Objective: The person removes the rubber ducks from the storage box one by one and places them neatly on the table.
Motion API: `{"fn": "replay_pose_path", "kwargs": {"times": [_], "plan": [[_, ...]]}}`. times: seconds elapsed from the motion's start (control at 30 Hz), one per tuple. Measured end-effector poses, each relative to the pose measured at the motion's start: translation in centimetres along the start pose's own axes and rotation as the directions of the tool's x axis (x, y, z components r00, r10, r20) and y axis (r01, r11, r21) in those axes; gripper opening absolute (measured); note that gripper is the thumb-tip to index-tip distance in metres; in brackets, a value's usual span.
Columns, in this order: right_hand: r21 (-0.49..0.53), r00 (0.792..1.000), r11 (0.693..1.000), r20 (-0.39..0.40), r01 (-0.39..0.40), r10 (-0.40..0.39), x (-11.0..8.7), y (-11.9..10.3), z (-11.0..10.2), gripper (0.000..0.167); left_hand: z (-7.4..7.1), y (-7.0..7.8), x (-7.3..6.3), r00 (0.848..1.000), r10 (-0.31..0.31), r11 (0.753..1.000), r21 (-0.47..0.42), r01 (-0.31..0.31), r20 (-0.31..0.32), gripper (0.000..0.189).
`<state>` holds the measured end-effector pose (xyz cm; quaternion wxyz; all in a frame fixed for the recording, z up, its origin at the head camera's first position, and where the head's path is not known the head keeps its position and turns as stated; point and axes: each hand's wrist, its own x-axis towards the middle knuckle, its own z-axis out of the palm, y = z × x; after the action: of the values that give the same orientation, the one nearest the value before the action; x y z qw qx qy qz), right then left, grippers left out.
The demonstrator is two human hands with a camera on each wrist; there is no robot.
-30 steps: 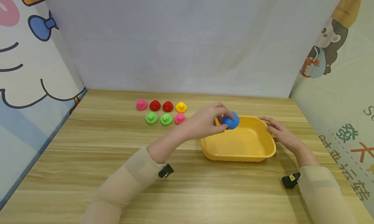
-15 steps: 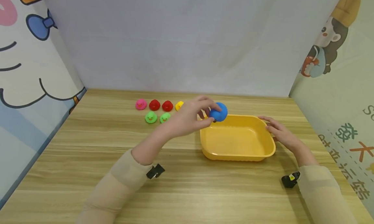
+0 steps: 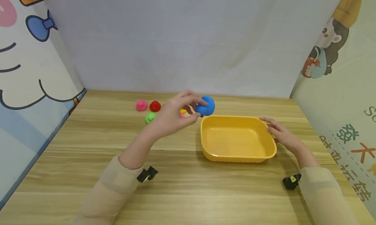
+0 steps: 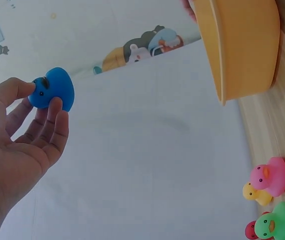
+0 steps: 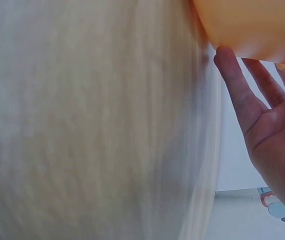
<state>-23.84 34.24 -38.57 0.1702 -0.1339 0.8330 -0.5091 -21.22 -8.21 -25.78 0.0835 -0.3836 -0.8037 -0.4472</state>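
Note:
My left hand (image 3: 171, 115) pinches a blue rubber duck (image 3: 207, 106) between thumb and fingers. It hangs above the table, just beyond the back left corner of a yellow plastic basin (image 3: 238, 140). In the left wrist view the blue duck (image 4: 57, 90) shows its eye, with the thumb at its head. Straight fingers of my right hand (image 3: 283, 135) rest against the basin's right end; in the right wrist view the fingertips (image 5: 226, 54) touch its outer wall. Nothing lies in the basin.
Left of the basin stand small rubber ducks: a pink one (image 3: 141, 105), a red one (image 3: 155, 106) and a green one (image 3: 150, 117). Others are partly behind my left hand, among them a yellow duck (image 4: 257, 194). A pale cloth (image 3: 182, 42) hangs behind the table.
My left hand has carried the blue duck left and backward, from over the basin to past its back left corner. It now covers several ducks. The right hand and basin stay put.

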Motion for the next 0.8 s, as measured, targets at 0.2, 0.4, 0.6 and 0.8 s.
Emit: {"fn": "replay_pose_path", "kwargs": {"times": [0.2, 0.4, 0.6, 0.8], "plan": [[0.010, 1.000, 1.000, 0.004, 0.011, -0.011, -0.1, 0.0, 0.1, 0.050, -1.2, -0.5, -0.8, 0.998, 0.018, 1.000, 0.005, -0.018, -0.054, 0.025], [0.027, 0.999, 0.999, 0.011, 0.031, -0.032, -0.2, -0.3, 0.2, 0.050, -2.4, -1.1, -1.5, 0.996, 0.026, 1.000, -0.005, -0.027, -0.086, 0.026], [0.032, 1.000, 0.999, 0.012, 0.024, -0.025, -0.2, -0.5, 0.3, 0.051, -3.6, -1.8, -2.5, 0.992, 0.006, 1.000, 0.011, -0.004, -0.125, 0.028], [0.015, 1.000, 1.000, 0.005, 0.023, -0.023, -0.2, -0.4, 0.2, 0.050, -4.7, -3.0, -3.4, 0.985, 0.018, 1.000, 0.002, -0.018, -0.170, 0.029]]}}
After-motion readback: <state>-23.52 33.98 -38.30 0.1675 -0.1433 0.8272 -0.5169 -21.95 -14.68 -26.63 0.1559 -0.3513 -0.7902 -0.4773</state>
